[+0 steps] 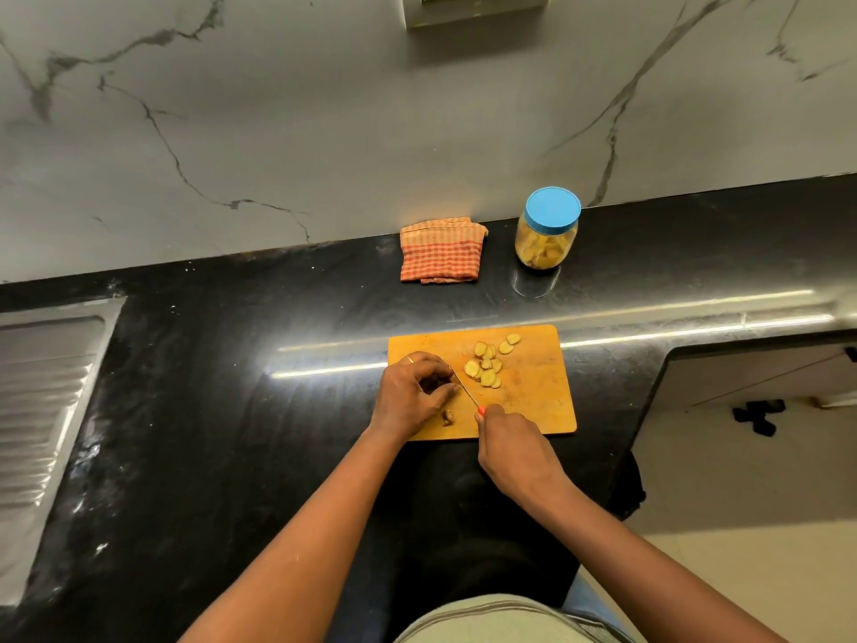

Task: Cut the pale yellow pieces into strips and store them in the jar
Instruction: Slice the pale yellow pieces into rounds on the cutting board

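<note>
black counter (232, 410), wooden board (533, 401) near you, checked cloth (440, 255) and lidded jar (547, 234) behind it. your right hand (510, 443) grips the knife (466, 389); left hand (412, 392) curled by the blade, can't tell what it holds. pale slices (484, 366) on board right of blade
</note>
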Demonstrator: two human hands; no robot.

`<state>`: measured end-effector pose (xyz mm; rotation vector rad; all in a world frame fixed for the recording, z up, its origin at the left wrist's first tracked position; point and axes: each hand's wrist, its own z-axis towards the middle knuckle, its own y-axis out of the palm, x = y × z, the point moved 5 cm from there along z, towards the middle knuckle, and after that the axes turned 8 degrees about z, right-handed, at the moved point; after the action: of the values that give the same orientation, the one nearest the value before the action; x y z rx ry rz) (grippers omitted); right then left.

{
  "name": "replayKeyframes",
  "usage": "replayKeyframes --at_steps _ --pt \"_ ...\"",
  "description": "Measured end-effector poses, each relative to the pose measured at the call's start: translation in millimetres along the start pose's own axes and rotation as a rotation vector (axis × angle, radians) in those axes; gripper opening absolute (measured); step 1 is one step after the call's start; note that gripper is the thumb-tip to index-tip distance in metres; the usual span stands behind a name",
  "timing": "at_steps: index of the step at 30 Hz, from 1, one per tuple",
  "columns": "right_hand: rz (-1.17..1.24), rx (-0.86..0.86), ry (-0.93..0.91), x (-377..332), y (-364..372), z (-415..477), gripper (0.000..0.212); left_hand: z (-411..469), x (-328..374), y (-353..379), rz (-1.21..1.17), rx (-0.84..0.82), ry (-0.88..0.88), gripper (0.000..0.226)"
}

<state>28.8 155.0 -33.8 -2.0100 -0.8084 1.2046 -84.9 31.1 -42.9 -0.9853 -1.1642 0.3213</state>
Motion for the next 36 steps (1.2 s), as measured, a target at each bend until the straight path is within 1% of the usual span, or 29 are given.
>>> replayKeyframes --at_steps 7,11,23,31,36 --pt "-0.008 -0.004 0.007 -4.4 2.1 8.4 0.023 0.0 3.1 -1.8 0.030 0.017 0.015 0.020" --pt "0.003 -0.028 0.010 -7.0 3.2 15.7 0.019 -0.7 2.1 -0.1 0.006 0.027 0.008 0.018" --pt "0.030 -0.076 0.034 -7.6 6.6 22.6 0.026 -1.2 2.6 2.5 0.008 0.041 -0.003 0.019" --pt "0.025 -0.082 0.068 15.8 1.5 -1.2 0.028 0.3 2.1 1.5 -0.002 0.040 -0.008 0.020" --pt "0.049 -0.050 0.063 26.7 -2.3 -7.6 0.031 0.9 1.3 0.6 -0.010 0.025 -0.024 0.020"
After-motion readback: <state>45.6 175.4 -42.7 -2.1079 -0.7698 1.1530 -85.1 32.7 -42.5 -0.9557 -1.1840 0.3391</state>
